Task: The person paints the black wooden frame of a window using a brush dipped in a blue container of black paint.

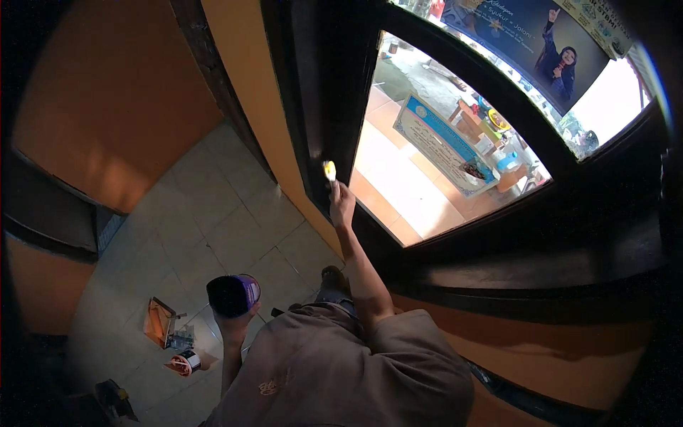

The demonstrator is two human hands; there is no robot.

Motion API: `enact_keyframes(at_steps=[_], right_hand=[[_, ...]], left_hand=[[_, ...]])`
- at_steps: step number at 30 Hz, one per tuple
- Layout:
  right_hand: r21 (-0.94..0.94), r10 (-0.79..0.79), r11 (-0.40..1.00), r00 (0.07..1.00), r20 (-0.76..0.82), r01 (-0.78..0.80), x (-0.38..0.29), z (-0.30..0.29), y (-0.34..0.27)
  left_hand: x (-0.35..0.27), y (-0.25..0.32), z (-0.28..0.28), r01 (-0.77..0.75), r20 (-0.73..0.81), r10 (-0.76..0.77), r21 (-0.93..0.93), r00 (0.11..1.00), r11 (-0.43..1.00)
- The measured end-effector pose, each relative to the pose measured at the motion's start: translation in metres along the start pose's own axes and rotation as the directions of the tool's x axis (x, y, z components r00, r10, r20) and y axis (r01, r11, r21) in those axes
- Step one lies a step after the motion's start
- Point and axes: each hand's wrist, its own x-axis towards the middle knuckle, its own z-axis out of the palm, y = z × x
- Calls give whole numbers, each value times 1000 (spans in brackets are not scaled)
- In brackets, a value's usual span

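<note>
My right hand (343, 207) is raised in front of me, closed around a small paintbrush (330, 171) with a pale handle. The brush head is bright yellow and white in the light and sits at the dark wooden window frame (325, 128), left of the glass. Whether the bristles touch the wood, I cannot tell. Lower down and to the left, my left hand (241, 323) grips a purple-labelled can (252, 291) from below. The can's top looks black, and its contents cannot be made out.
On the tiled floor (176, 261) lie an orange-and-brown box (156, 324) and a small tub (187, 362) with orange inside. A dark object (114, 397) lies at lower left. Posters with writing, including a certificate-like sheet (445, 147), hang at the window glass. Orange walls (106, 107) enclose the floor.
</note>
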Motion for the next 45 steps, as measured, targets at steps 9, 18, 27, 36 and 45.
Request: enact_keyframes(at_steps=[9,18,27,36,45], right_hand=[[172,-46,983,997,-62,56,17,7,-76],[17,118,993,993,-10,-118,-5,18,-6],[148,53,988,997,-64,-43,8,11,-62],[82,139,987,990,8,-139,9,13,-42],[61,25,998,996,-82,-20,-10,7,-38]], left_hand=[[-1,12,6,-78,-14,81,153,997,985],[-7,4,5,-33,-122,37,38,992,999],[-11,13,8,-31,-124,39,66,992,997],[-9,20,11,-21,-139,51,212,989,977],[-6,27,4,-38,-34,64,506,997,862]])
